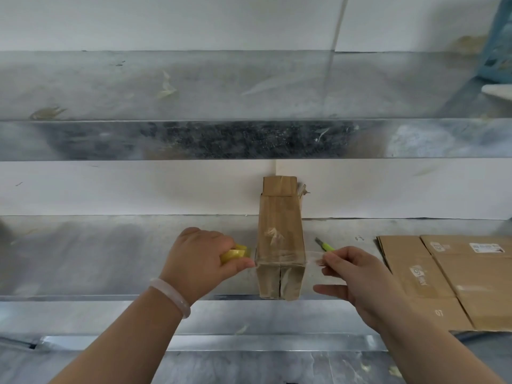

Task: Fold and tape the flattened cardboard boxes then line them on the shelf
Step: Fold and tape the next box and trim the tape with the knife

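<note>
galvanised metal shelving runs along a white wall, with an upper shelf above and a lower shelf in front of the person. a folded cardboard box lies lengthways on the lower shelf, its far end against the wall and its near end at the front edge. the left hand, with a pale bracelet on its wrist, curls round a yellow tape roll just beside the box's left side. a clear tape strip stretches across the box near its front end to the right hand, which pinches the free end between thumb and forefinger, its other fingers loose. a yellow-green knife lies behind that hand. flattened boxes lie stacked toward the shelf's right end.
</note>
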Demonstrator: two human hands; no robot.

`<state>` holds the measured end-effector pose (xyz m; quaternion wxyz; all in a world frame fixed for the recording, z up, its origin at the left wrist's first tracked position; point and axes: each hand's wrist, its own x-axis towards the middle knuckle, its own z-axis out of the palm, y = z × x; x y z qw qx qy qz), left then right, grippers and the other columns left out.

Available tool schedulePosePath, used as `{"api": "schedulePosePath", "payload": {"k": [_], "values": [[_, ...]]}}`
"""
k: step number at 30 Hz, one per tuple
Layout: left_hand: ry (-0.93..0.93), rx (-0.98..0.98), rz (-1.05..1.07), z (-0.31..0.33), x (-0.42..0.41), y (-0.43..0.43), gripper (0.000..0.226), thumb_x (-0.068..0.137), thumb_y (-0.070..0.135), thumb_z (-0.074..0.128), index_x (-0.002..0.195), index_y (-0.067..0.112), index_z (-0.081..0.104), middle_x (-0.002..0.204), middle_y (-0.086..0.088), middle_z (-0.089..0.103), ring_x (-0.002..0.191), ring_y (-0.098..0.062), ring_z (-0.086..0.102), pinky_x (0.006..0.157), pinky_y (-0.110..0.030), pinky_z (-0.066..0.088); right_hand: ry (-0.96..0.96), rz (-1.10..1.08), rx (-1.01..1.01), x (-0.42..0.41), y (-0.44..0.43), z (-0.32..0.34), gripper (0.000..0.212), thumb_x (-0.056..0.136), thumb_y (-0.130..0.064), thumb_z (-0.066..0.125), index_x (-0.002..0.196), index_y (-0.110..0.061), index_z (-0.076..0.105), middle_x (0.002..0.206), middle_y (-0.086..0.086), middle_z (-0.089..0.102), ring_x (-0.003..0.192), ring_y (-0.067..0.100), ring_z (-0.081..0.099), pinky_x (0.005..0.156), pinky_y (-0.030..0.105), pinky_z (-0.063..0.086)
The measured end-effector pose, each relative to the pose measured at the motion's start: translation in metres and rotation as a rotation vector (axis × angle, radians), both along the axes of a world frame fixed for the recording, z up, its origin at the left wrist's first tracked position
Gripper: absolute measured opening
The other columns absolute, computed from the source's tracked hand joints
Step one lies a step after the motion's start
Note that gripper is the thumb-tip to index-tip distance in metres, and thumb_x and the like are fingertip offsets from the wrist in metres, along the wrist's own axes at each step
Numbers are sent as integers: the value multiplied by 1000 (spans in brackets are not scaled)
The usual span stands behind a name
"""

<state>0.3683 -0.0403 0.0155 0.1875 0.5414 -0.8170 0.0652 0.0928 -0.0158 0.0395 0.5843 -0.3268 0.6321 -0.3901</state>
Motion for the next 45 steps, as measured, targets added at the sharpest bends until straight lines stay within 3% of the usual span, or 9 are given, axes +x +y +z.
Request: {"api": "schedulePosePath", "payload": {"k": [7,15,18,21,23,26,35,42,45], "values": [[68,56,-57,-15,-2,-5,61,83,80,27,65,29,56,53,15,46,50,-2,45,64,-25,38,-261,-100,99,14,0,-41,15,80,-11,72,86,3,70,69,12,59,63,17,58,78,38,57],[98,70,-71,-16,-3,-6,55,84,77,31,63,30,51,53,16,42,49,-2,43,62,-27,40,-347,-119,135,21,-1,-64,34,85,-16,70,111,0,55,92,17,62,74,24,60,72,38,60],[104,89,-63,-15,-3,-7,55,84,77,31,64,30,51,53,15,43,50,-2,43,61,-27,38,15,-42,14,11,2,-65,28,88,-10,69,115,-14,61,106,8,67,86,18,68,75,29,58],[105,78,-71,-14,-4,-8,57,84,78,30,65,30,54,53,15,45,50,-2,44,62,-27,40,537,50,-539,11,6,-50,29,98,-29,56,126,-36,56,128,-16,57,116,1,55,93,19,47],[111,85,-78,-13,-7,-7,59,83,79,29,67,30,58,54,15,47,51,-2,45,62,-27,41,725,241,-937,17,1,-41,39,102,-41,41,138,-30,50,143,-14,48,136,2,39,110,19,32],[126,99,-80,-12,-9,-7,59,82,79,32,67,29,59,54,15,47,51,-2,46,62,-29,43,978,531,-1214,25,-14,-49,42,102,-43,39,135,-23,56,145,-9,49,143,15,33,115,27,28],[417,263,-182,-8,2,0,54,79,78,41,110,41,64,84,25,57,80,5,53,66,-7,37,884,466,-1255,26,-22,-59,33,97,-33,54,123,-17,68,133,-5,61,138,17,41,114,29,34],[-74,63,-175,-7,4,-10,64,77,82,30,97,36,71,67,18,59,56,-1,55,54,-12,33,899,486,-1244,27,-22,-59,33,97,-31,54,124,-16,67,134,-5,60,139,18,40,114,30,33],[-202,205,-143,-3,1,-13,82,67,90,16,111,39,63,86,16,62,76,-5,61,61,-21,39,900,488,-1240,27,-22,-60,32,97,-30,55,123,-17,67,134,-5,60,139,18,41,114,29,33]]}}
